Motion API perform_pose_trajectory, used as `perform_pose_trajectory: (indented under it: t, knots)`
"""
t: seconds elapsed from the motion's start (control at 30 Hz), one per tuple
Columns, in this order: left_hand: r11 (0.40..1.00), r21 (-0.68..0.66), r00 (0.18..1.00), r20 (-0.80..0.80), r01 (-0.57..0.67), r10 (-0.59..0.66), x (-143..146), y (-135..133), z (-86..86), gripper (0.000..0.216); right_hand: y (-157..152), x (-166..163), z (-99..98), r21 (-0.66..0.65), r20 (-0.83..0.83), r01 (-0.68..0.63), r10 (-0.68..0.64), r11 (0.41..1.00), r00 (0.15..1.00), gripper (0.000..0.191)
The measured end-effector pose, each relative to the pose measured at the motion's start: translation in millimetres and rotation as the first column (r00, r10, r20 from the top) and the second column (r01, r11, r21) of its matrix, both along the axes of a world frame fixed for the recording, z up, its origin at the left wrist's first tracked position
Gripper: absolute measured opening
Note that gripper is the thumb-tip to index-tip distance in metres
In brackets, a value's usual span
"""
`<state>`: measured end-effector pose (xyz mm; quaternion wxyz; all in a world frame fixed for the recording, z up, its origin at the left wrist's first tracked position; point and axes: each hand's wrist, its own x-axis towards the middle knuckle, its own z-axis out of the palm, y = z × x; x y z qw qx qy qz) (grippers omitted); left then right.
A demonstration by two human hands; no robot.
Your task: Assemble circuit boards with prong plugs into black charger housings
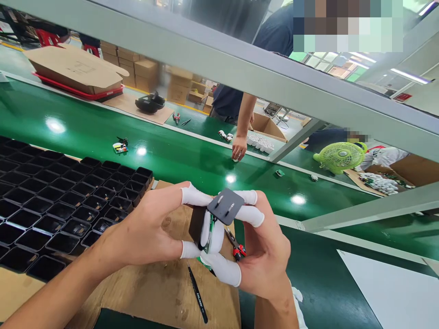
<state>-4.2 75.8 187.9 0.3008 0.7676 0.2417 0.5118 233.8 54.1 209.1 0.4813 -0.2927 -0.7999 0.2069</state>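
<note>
White finger cots cover the fingertips of both hands. My left hand (147,228) grips a small black plastic case (196,226) between thumb and forefinger. Close against it, my right hand (264,251) pinches a black square cover (226,206) with two narrow slots or blades on its face. Between cover and case, a green circuit board (211,228) and white parts show at the case's opening; the board looks partly inside. Below my hands, black tweezers (197,292) lie on a cardboard sheet (154,292). Red-handled pliers (239,251) lie beside my right hand, partly hidden.
Rows of open black cases (72,201) fill the left. Beyond runs a green conveyor belt (185,160) carrying small circuit assemblies (120,147). A co-worker's hand (239,148) touches a part on it. A metal beam (206,55) crosses above; a green fan (343,156) stands right.
</note>
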Motion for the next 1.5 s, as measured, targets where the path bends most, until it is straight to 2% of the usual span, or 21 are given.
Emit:
perform_pose_trajectory:
  t: [0.13, 0.3, 0.7, 0.9, 1.0, 1.07, 1.17, 1.27, 1.33, 1.43, 1.5]
  knots:
    - [0.999, -0.034, 1.000, 0.015, 0.011, -0.011, -0.3, 3.8, -2.7, 0.061, -0.9, -1.2, 4.5, -0.065, 0.047, 0.012, -0.009, 0.998, 0.999, 0.069]
    - [0.996, -0.078, 0.998, 0.055, 0.036, -0.032, 3.2, 9.4, -8.5, 0.058, -1.0, -1.0, 4.8, -0.057, 0.059, 0.026, -0.023, 0.998, 0.998, 0.068]
    - [0.997, -0.062, 0.996, 0.075, -0.044, 0.049, 4.2, 16.5, -22.8, 0.050, -1.1, -11.3, 4.0, -0.139, 0.080, 0.120, -0.109, 0.983, 0.991, 0.058]
    - [0.993, -0.121, 0.984, 0.178, 0.011, 0.011, 9.4, 13.4, -28.2, 0.059, -8.1, -5.1, -0.3, -0.135, 0.003, 0.130, -0.131, 0.982, 0.991, 0.070]
    - [0.988, -0.137, 0.969, 0.229, -0.066, 0.096, 10.1, -4.0, -29.2, 0.066, -26.2, -3.1, -10.3, -0.036, -0.034, 0.133, -0.134, 0.990, 0.990, 0.071]
    - [0.981, -0.142, 0.956, 0.244, -0.129, 0.161, 9.5, -23.1, -30.7, 0.068, -43.4, -5.0, -18.9, 0.075, 0.006, 0.124, -0.125, 0.989, 0.992, 0.077]
    - [0.973, -0.156, 0.946, 0.248, -0.172, 0.207, 7.7, -60.4, -36.6, 0.064, -74.3, -14.5, -31.2, 0.216, 0.147, 0.135, -0.169, 0.967, 0.975, 0.081]
    - [0.956, -0.205, 0.929, 0.266, -0.208, 0.259, 4.3, -101.8, -48.3, 0.055, -107.7, -28.9, -44.7, 0.315, 0.196, 0.167, -0.236, 0.934, 0.952, 0.077]
    - [0.934, -0.263, 0.913, 0.264, -0.243, 0.311, 1.0, -128.9, -58.3, 0.055, -129.8, -38.5, -56.2, 0.313, 0.160, 0.177, -0.236, 0.933, 0.959, 0.075]
    - [0.895, -0.313, 0.888, 0.234, -0.317, 0.397, -5.2, -166.7, -74.6, 0.060, -161.5, -51.0, -75.5, 0.187, 0.016, 0.191, -0.198, 0.964, 0.980, 0.077]
    - [0.881, -0.297, 0.873, 0.215, -0.368, 0.437, -9.1, -189.7, -85.7, 0.058, -181.0, -59.1, -87.4, 0.103, -0.040, 0.203, -0.200, 0.974, 0.979, 0.078]
